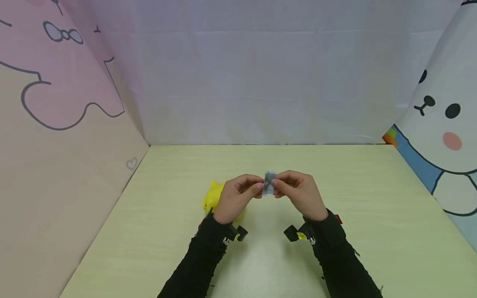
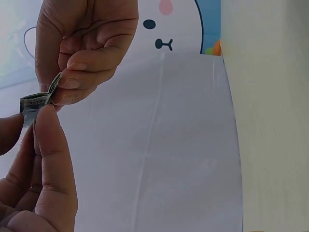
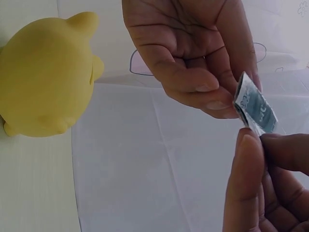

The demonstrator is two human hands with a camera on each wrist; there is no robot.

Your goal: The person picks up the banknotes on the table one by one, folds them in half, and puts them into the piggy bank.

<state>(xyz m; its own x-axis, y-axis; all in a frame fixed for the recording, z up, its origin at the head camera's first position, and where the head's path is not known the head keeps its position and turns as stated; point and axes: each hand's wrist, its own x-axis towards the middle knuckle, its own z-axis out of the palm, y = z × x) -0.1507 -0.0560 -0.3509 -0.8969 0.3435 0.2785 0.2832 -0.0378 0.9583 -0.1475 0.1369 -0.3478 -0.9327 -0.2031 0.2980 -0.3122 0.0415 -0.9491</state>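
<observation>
A small folded banknote (image 1: 269, 183), grey-green and printed, is held up above the table between the two hands. The left hand (image 1: 238, 196) pinches its left edge between thumb and forefinger. From the other side, the right hand (image 1: 303, 194) pinches the note with its thumb across the face. Several folded layers of the banknote (image 3: 258, 107) show at its edge in the right wrist view. Behind the left hand stands a rounded yellow animal figure (image 1: 213, 196), partly hidden by that hand and wrist. The same yellow figure (image 3: 46, 77) appears larger in the right wrist view, with a pointed ear.
The pale yellow-green table (image 1: 156, 231) reaches back to a white cloth wall (image 1: 261, 82). Cartoon-printed sheets stand at the left (image 1: 74, 174) and right (image 1: 432, 136). A small dark camera (image 1: 240, 233) is strapped at the left wrist, another camera (image 1: 292, 233) at the right.
</observation>
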